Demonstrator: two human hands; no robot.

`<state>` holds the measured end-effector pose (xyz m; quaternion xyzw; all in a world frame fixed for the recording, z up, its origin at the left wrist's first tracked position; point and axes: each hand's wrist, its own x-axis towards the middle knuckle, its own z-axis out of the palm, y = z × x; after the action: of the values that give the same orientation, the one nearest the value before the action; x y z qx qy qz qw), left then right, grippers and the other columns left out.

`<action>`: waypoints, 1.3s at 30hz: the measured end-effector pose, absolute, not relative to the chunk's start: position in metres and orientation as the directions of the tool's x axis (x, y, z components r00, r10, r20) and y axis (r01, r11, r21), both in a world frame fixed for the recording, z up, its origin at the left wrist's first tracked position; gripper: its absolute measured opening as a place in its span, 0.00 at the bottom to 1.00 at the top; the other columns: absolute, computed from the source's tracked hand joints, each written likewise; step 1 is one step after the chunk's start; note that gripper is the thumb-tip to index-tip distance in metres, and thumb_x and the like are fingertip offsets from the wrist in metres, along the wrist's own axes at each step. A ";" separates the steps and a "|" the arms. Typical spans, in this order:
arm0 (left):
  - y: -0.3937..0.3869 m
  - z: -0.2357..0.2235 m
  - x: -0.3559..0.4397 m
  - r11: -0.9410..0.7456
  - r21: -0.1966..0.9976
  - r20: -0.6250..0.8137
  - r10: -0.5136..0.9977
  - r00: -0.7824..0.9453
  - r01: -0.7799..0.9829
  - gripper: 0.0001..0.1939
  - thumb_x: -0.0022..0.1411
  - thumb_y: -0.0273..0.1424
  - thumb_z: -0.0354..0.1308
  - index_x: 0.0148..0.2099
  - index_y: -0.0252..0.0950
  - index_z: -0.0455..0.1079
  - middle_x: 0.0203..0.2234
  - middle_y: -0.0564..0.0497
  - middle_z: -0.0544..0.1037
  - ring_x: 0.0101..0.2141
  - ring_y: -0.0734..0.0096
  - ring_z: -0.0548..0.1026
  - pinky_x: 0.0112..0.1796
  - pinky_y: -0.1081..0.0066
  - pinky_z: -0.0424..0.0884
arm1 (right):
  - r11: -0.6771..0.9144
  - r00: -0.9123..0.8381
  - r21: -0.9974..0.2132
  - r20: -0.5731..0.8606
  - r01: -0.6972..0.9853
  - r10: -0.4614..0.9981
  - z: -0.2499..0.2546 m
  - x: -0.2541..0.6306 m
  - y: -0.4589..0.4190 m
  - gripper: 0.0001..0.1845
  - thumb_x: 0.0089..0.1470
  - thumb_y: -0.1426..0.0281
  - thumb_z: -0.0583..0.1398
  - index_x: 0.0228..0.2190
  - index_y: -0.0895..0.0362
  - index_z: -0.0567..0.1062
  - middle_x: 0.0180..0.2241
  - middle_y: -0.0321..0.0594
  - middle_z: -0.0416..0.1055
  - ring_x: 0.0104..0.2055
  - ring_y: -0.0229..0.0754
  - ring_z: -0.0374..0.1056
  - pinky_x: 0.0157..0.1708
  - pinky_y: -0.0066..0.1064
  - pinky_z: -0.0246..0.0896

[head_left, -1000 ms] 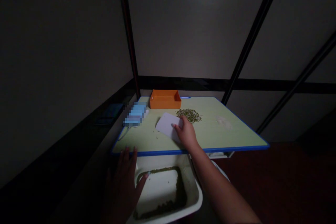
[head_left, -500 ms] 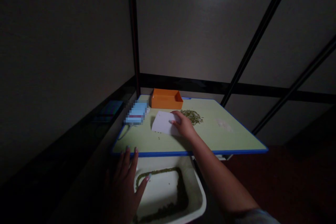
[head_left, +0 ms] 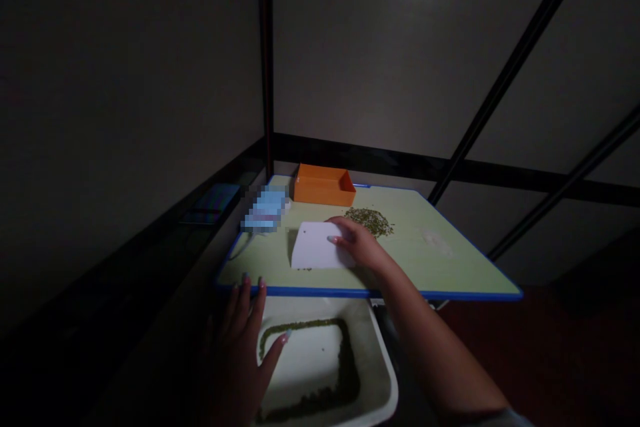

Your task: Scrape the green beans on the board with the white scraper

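A thin white scraper (head_left: 315, 245), flat with a small hole near one corner, is pinched in my right hand (head_left: 361, 243), which is closed on its right side. It stands tilted over the green tabletop (head_left: 415, 270), and a few loose bits lie by its lower edge. Behind the hand is a scattered pile of small greenish grains (head_left: 371, 221). My left hand (head_left: 245, 340) is open, its fingers spread over the left side of a white tub (head_left: 383, 373) below the table edge. Dark green grains (head_left: 345, 367) line the tub's floor around its sides.
At the back of the table stands an orange open box (head_left: 324, 187). A blurred blue object (head_left: 267, 209) lies at the table's left edge, with a cable near it. A pale smudge (head_left: 437, 241) marks the right side. Dark walls close in behind and at left.
My right hand has brought the white scraper toward the near table edge, and the scraper now stands over the loose bits. My left hand stays about where it was. The view has shifted slightly.
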<state>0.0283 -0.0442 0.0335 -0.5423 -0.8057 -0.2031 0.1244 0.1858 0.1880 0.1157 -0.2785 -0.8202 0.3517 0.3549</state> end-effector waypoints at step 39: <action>-0.040 0.032 0.027 0.333 0.181 0.441 0.813 -0.380 0.925 0.34 0.61 0.46 0.41 0.64 0.33 0.59 0.65 0.37 0.60 0.65 0.49 0.58 0.58 0.44 0.59 | 0.789 -0.615 -0.587 0.559 0.179 0.556 0.114 0.218 0.117 0.13 0.60 0.72 0.56 0.47 0.53 0.74 0.46 0.43 0.77 0.46 0.44 0.71 0.47 0.37 0.64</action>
<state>0.0273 -0.0396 0.0316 -0.5398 -0.8050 -0.2045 0.1370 0.2178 0.1173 0.1140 -0.2126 -0.8646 0.2454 0.3836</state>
